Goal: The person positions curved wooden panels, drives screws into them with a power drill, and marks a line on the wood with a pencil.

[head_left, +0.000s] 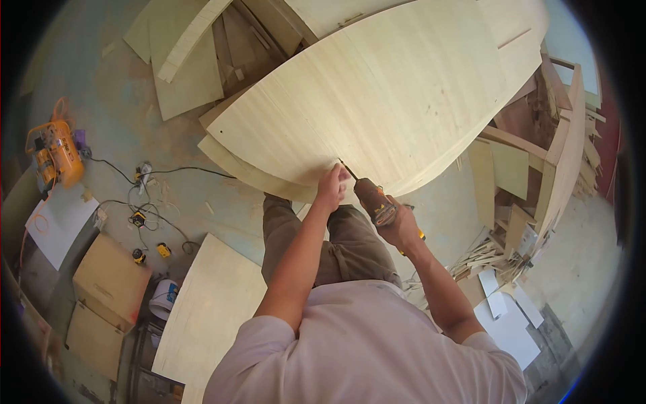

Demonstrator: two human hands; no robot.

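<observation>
My right hand (402, 229) is wrapped around the grip of a cordless power drill (374, 200). Its long thin bit points up and to the left, with the tip at the lower part of a large curved plywood panel (363, 87). Close to that tip, my left hand (331, 188) has its fingers drawn together against the panel's near edge. Whatever those fingers may hold is too small to make out. A second curved sheet (249, 168) shows beneath the panel's left end.
An orange air compressor (62, 153) stands at the left, with black cables (182, 170) trailing over the floor. Behind me lie a pale plywood board (202, 316) and a white bucket (163, 299). A wooden frame (558, 141) and a heap of offcuts (484, 259) are at the right.
</observation>
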